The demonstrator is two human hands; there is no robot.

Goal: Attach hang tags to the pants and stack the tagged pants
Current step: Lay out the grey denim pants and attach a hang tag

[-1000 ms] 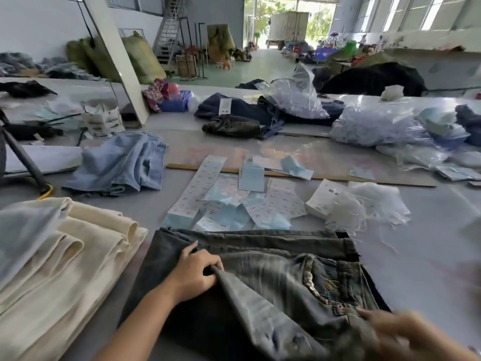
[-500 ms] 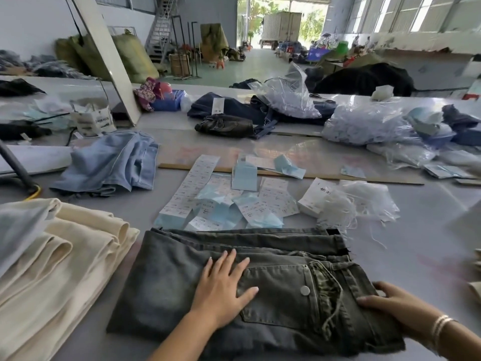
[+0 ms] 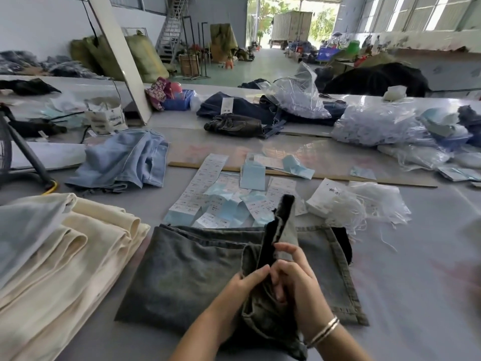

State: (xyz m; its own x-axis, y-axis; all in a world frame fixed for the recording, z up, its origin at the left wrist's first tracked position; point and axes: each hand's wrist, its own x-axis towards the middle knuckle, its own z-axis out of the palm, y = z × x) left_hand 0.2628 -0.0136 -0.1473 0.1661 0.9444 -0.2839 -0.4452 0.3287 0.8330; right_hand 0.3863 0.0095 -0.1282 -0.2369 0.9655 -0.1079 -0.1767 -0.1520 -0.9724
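I have both hands closed on a bunched part of the grey washed jeans (image 3: 197, 272) at the lower centre of the frame. My left hand (image 3: 242, 287) pinches the fold from the left side, thumb on top of the cloth. My right hand (image 3: 294, 277) grips it from the right, fingers curled around the fabric, and two silver bangles (image 3: 324, 330) sit on that wrist. A narrow strip of the denim stands up from between my hands, its tip reaching in front of the paper tags. The rest of the jeans lies flat and folded on the grey table (image 3: 416, 295), hem stitching showing along the right edge.

Just beyond the jeans, in the middle of the frame, lie the hang tags (image 3: 208, 188): long white printed strips and pale blue cards, overlapping one another loosely. To their right is a tangle of white tag strings (image 3: 364, 207) with a small white packet touching its left side.

At the lower left is a stack of folded cream pants (image 3: 78, 256), close beside the jeans. Above that stack, at centre left, a crumpled pair of light blue jeans (image 3: 125, 160) lies on the table. Further back, upper centre, are dark denim pieces (image 3: 234, 123), and clear plastic bags (image 3: 377, 126) fill the upper right.
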